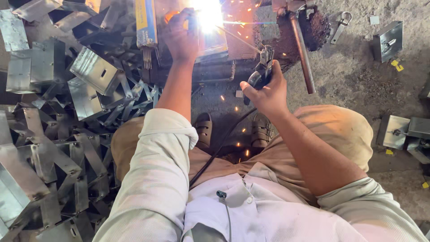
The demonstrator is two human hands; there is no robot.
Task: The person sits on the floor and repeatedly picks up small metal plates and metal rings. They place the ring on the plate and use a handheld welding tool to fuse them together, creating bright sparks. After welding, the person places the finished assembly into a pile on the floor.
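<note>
The right hand (267, 89), at frame centre, is clenched around an electrode holder (262, 71) whose rod (237, 38) runs up-left to the bright arc (208, 15) at top centre. The left hand (181, 38) grips something beside the arc; the glare hides what. Metal brackets (53, 134) fill the left.

A white-hot glare with orange sparks is seen at the welding arc (208, 15), beside a black-handled electrode holder (261, 71) trailed by a black cable (215, 154). Bare silver-grey is shown by the heaped folded sheet-metal brackets (58, 134), and yellow with blue by the flat electrode box (146, 22). Rust brown is shown by the round steel bar (302, 51), tan by the trousers (340, 130), off-white by the shirt (156, 179), brown by the strapped sandals (204, 130).
</note>
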